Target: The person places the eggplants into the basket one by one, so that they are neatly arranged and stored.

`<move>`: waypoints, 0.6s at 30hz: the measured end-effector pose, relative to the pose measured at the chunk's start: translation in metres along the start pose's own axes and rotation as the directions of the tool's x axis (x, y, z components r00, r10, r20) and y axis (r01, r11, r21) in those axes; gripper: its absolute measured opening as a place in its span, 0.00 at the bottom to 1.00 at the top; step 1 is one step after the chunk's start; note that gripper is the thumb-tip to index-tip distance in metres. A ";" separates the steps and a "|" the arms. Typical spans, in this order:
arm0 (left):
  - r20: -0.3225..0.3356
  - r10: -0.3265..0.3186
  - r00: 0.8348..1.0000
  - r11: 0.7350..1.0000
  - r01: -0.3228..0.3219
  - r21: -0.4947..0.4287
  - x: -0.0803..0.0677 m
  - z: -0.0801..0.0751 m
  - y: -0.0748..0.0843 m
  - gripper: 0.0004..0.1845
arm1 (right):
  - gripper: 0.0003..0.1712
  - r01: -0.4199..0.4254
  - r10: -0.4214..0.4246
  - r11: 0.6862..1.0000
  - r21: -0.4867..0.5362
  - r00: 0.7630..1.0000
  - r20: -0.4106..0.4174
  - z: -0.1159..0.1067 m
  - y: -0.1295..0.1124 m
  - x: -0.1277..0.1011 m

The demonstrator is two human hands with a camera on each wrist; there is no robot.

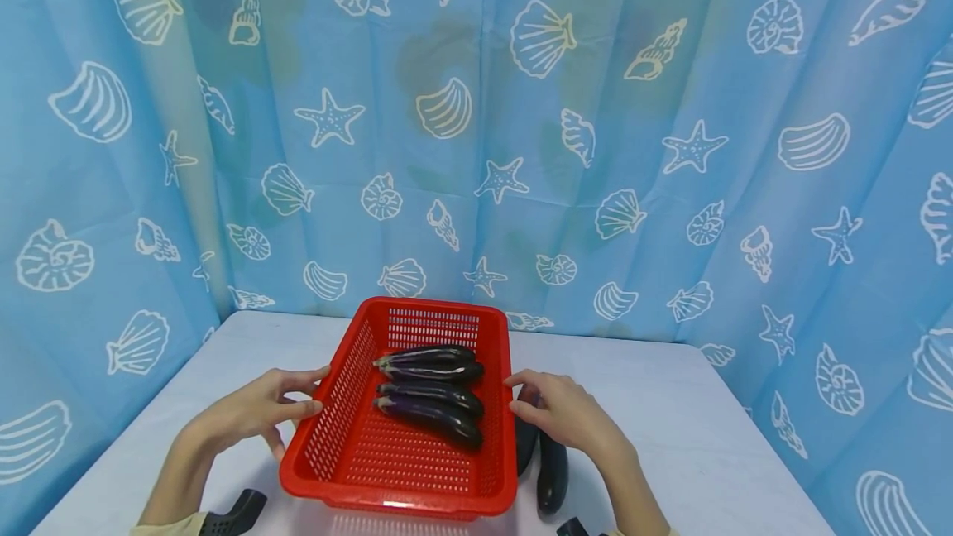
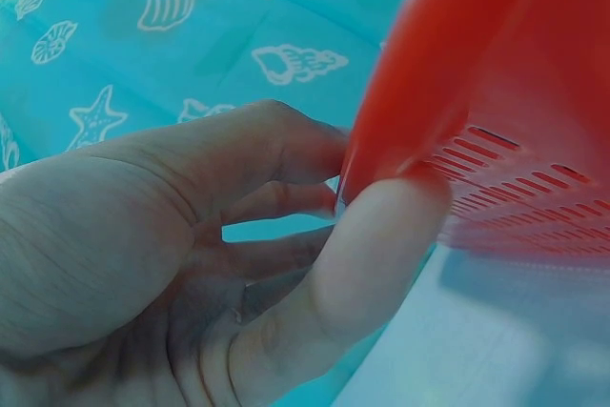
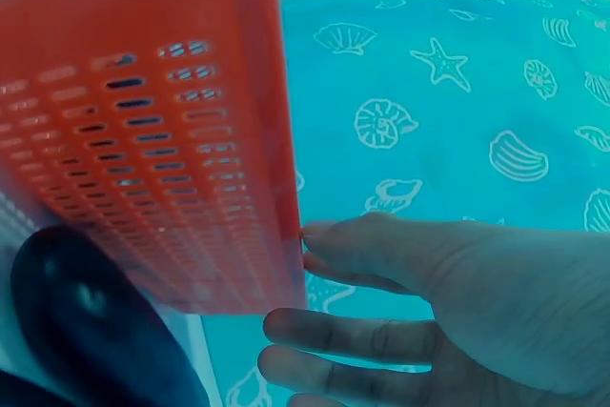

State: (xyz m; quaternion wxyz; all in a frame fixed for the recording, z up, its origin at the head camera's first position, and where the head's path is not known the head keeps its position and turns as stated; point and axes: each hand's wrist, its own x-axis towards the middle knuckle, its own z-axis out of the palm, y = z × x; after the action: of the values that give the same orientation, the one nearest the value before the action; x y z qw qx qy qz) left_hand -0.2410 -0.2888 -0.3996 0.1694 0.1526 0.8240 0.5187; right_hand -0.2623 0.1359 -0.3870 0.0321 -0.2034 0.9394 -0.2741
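A red plastic basket (image 1: pixel 402 503) with slotted walls is between my two hands over the white table. Inside it, several dark purple eggplants (image 1: pixel 432 420) lie side by side, crosswise. My left hand (image 1: pixel 249 412) holds the left rim, its thumb (image 2: pixel 386 245) against the underside and index finger at the outer edge. On the opposite side my right hand (image 1: pixel 569 412) pinches the right rim with thumb and index fingertips, the other fingers spread below. Beneath my right hand, beside the basket, are two more eggplants (image 1: pixel 553 474), one partly hidden by the hand and rim.
A white-covered table (image 1: pixel 655 404) extends to both sides. Behind and around it hangs a blue curtain (image 1: pixel 476 147) printed with white shells and starfish. Black wrist devices (image 1: pixel 237 513) are worn at both wrists.
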 end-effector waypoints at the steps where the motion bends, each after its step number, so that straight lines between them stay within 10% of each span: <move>1: -0.001 0.000 1.000 1.000 0.000 -0.003 0.000 0.000 0.000 0.39 | 0.20 -0.002 0.002 1.000 -0.002 1.000 -0.008 0.000 0.001 -0.001; 18: -0.003 -0.009 1.000 1.000 0.009 0.003 -0.001 0.000 0.001 0.39 | 0.23 -0.207 0.205 0.977 -0.050 0.978 -0.043 0.003 0.030 -0.011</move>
State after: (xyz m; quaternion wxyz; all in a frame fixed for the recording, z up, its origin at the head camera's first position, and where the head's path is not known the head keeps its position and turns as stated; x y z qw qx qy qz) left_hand -0.2400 -0.2889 -0.3983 0.1702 0.1485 0.8257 0.5168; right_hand -0.2630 0.1614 -0.4062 0.0370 -0.1007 0.9629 -0.2477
